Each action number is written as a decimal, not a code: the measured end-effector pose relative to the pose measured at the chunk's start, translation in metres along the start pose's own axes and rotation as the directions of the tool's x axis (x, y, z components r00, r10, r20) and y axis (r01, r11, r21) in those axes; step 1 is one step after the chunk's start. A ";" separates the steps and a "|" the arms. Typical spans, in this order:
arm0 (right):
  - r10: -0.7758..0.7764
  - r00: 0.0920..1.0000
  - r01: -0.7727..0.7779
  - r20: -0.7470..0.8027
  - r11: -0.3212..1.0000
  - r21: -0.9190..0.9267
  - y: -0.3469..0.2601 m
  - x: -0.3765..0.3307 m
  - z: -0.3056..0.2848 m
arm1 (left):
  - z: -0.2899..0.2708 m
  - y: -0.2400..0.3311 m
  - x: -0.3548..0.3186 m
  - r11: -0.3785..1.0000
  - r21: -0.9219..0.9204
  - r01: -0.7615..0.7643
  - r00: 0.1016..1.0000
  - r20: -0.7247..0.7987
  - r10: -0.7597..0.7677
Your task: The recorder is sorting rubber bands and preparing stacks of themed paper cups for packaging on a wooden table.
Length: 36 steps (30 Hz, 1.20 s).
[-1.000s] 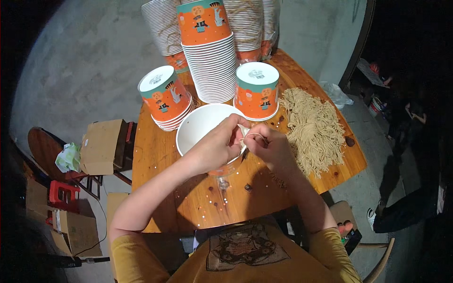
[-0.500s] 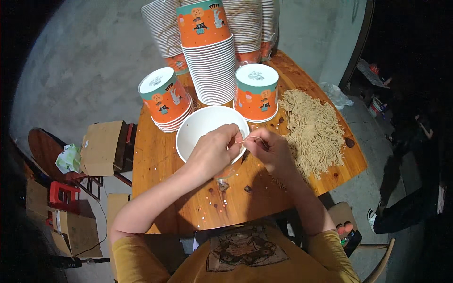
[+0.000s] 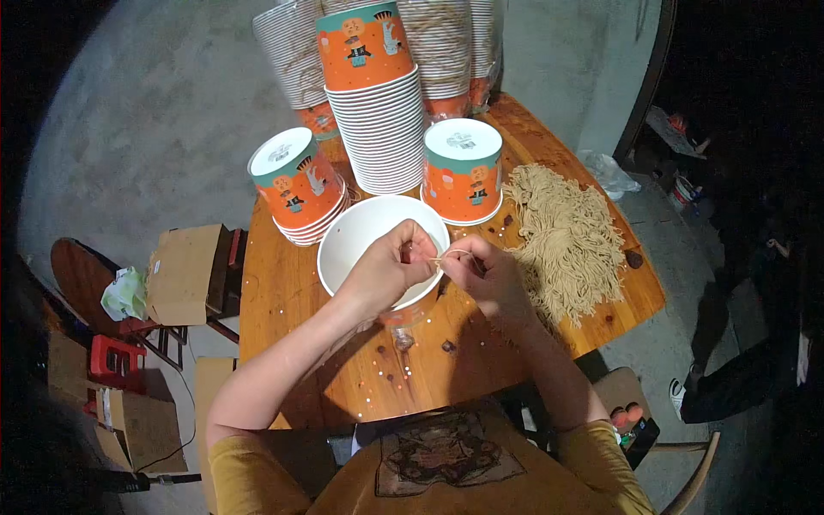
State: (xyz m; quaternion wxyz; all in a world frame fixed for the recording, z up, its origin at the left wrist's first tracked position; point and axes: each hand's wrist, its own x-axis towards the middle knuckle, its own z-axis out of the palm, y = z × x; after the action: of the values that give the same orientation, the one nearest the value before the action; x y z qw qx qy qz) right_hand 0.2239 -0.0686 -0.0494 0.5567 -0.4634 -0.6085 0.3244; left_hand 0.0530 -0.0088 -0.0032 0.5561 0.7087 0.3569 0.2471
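A thin pale string (image 3: 451,253) is stretched between my two hands, just above the right rim of a white-lined paper tub (image 3: 348,240) standing mouth up. My left hand (image 3: 386,270) pinches one part of the string, its thumb and forefinger pressed together. Close beside it, my right hand (image 3: 491,281) grips another part, where a small loop curves over the fingers. Whether the string is knotted is too small to tell. To the right lies a heap of tan cut strings (image 3: 571,245) on the wooden table (image 3: 343,390).
Behind the open tub rises a tall stack of nested paper tubs (image 3: 373,129). Shorter upside-down stacks stand left (image 3: 300,193) and right (image 3: 463,184) of it. Plastic-wrapped stacks (image 3: 438,51) are at the back. A cardboard box (image 3: 184,270) and red stool (image 3: 118,365) are on the left.
My hands stay together at the string with only a slight shift of the fingers. The whole view has moved a little; nothing was let go.
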 end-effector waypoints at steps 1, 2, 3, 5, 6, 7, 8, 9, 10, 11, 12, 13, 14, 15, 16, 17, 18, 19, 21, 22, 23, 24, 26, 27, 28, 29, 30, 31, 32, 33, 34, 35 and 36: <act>0.018 1.000 -0.017 -0.016 0.998 0.058 0.002 0.000 0.002 | 0.000 -0.002 0.001 1.000 0.000 0.001 1.000 0.000 -0.001; 0.018 1.000 -0.017 -0.015 0.998 0.059 0.005 0.001 0.003 | 0.000 -0.006 0.003 0.998 -0.045 -0.038 0.999 0.017 0.039; -0.002 0.999 0.004 -0.033 0.996 0.086 0.008 0.002 0.004 | -0.001 -0.008 0.004 0.993 -0.091 -0.075 0.996 0.032 0.078; -0.016 0.998 0.022 -0.054 0.993 0.113 0.009 0.001 0.005 | -0.001 -0.004 0.002 0.992 -0.104 -0.071 0.996 0.053 0.077; -0.023 0.998 0.032 -0.066 0.989 0.143 0.009 0.001 0.006 | -0.001 -0.003 0.002 0.991 -0.115 -0.069 0.994 0.073 0.078; -0.030 0.996 0.043 -0.079 0.984 0.172 0.009 0.000 0.007 | -0.001 -0.002 0.002 0.991 -0.116 -0.067 0.994 0.075 0.076; -0.028 0.996 0.041 -0.080 0.984 0.172 0.008 0.000 0.006 | -0.001 -0.001 0.002 0.989 -0.128 -0.069 0.994 0.077 0.080; -0.032 0.995 0.042 -0.093 0.993 0.110 0.007 -0.001 0.005 | -0.001 0.000 0.002 0.988 -0.140 -0.072 0.993 0.080 0.083; -0.037 0.994 0.043 -0.104 0.998 0.049 0.006 -0.001 0.005 | -0.001 0.000 0.002 0.988 -0.140 -0.070 0.993 0.080 0.082; -0.036 0.994 0.042 -0.104 0.998 0.050 0.002 -0.002 0.004 | -0.002 -0.001 0.001 0.984 -0.170 -0.051 0.994 0.084 0.066; -0.031 0.995 0.034 -0.097 0.999 0.028 -0.003 -0.003 0.003 | -0.002 -0.001 0.001 0.979 -0.200 -0.032 0.995 0.088 0.050; -0.027 0.996 0.028 -0.090 1.000 0.006 -0.006 -0.003 0.002 | -0.002 -0.001 0.002 0.979 -0.199 -0.031 0.995 0.090 0.049; -0.026 0.995 0.027 -0.092 1.000 0.006 -0.006 -0.004 0.002 | -0.002 -0.002 0.002 0.971 -0.238 -0.021 0.995 0.087 0.043; -0.076 0.993 0.071 -0.094 0.996 -0.058 -0.006 -0.004 0.002 | -0.002 -0.002 0.002 0.961 -0.277 -0.011 0.996 0.085 0.036; -0.125 0.988 0.113 -0.094 0.986 -0.125 -0.006 -0.006 0.003 | -0.002 -0.003 0.003 0.961 -0.278 -0.009 0.995 0.089 0.035; -0.123 0.988 0.110 -0.097 0.986 -0.126 -0.003 -0.005 0.002 | -0.002 -0.003 0.004 0.962 -0.272 -0.008 0.996 0.088 0.033; -0.232 0.968 0.208 -0.095 0.956 -0.207 0.001 -0.003 0.002 | -0.002 -0.004 0.005 0.964 -0.267 -0.007 0.996 0.087 0.031; -0.335 0.939 0.301 -0.082 0.911 -0.284 0.004 -0.002 0.001 | -0.001 -0.003 0.005 0.963 -0.268 -0.002 0.996 0.088 0.027; -0.353 0.933 0.310 -0.072 0.888 -0.340 0.002 -0.002 0.001 | 0.000 0.001 0.005 0.970 -0.244 0.000 0.999 0.051 0.013; -0.375 0.925 0.322 -0.062 0.860 -0.396 0.001 -0.002 0.000 | 0.001 0.002 0.004 0.969 -0.245 0.001 0.999 0.051 0.012; -0.374 0.925 0.322 -0.061 0.860 -0.396 0.002 -0.001 -0.001 | 0.001 0.002 0.004 0.973 -0.231 0.005 0.999 0.040 0.005; -0.426 0.904 0.361 -0.035 0.805 -0.471 0.002 -0.001 -0.002 | 0.001 0.002 0.004 0.976 -0.217 0.008 1.000 0.030 -0.002; -0.479 0.878 0.399 -0.006 0.738 -0.544 0.002 0.001 -0.004 | 0.002 0.002 0.004 0.982 -0.187 -0.032 0.999 0.029 0.038; -0.512 0.859 0.423 0.007 0.701 -0.575 0.003 0.002 -0.005 | 0.003 0.001 0.004 0.985 -0.158 -0.072 0.997 0.029 0.077; -0.545 0.838 0.447 0.023 0.662 -0.602 0.001 0.005 -0.004 | 0.003 -0.001 0.004 0.985 -0.156 -0.075 0.996 0.027 0.080; -0.549 0.836 0.450 0.024 0.660 -0.601 -0.004 0.005 -0.003 | 0.003 -0.004 0.003 0.989 -0.028 -0.144 0.989 0.011 0.144; -0.389 0.921 0.330 0.006 0.772 -0.544 -0.011 0.005 -0.001 | 0.003 -0.006 0.002 0.973 0.102 -0.209 0.978 0.003 0.210; -0.215 0.977 0.187 -0.002 0.854 -0.485 -0.017 0.005 -0.002 | 0.008 -0.003 0.000 0.965 0.150 -0.215 0.976 -0.012 0.219; -0.219 0.976 0.189 -0.006 0.852 -0.488 -0.016 0.007 -0.004 | 0.009 -0.003 -0.001 0.964 0.151 -0.221 0.974 -0.009 0.225; 0.046 0.997 -0.033 0.060 0.976 -0.214 -0.012 0.010 -0.008 | 0.010 -0.003 0.000 0.952 0.176 -0.249 0.967 -0.002 0.254; 0.275 0.940 -0.292 0.203 0.955 0.055 -0.012 0.014 -0.010 | 0.009 -0.005 0.000 0.940 0.201 -0.275 0.960 -0.001 0.281; 0.271 0.941 -0.288 0.203 0.956 0.055 -0.016 0.015 -0.014 | 0.009 -0.006 -0.001 0.939 0.203 -0.278 0.959 -0.002 0.284; 0.387 0.882 -0.439 0.268 0.883 0.169 -0.023 0.014 -0.020 | 0.008 -0.006 -0.002 0.950 0.171 -0.262 0.964 0.005 0.265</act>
State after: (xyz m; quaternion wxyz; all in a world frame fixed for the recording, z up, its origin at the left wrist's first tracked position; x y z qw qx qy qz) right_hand 0.2391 -0.0659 -0.0196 0.4499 -0.4771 -0.5138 0.5532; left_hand 0.0559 -0.0143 -0.0112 0.4524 0.7926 0.2840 0.2942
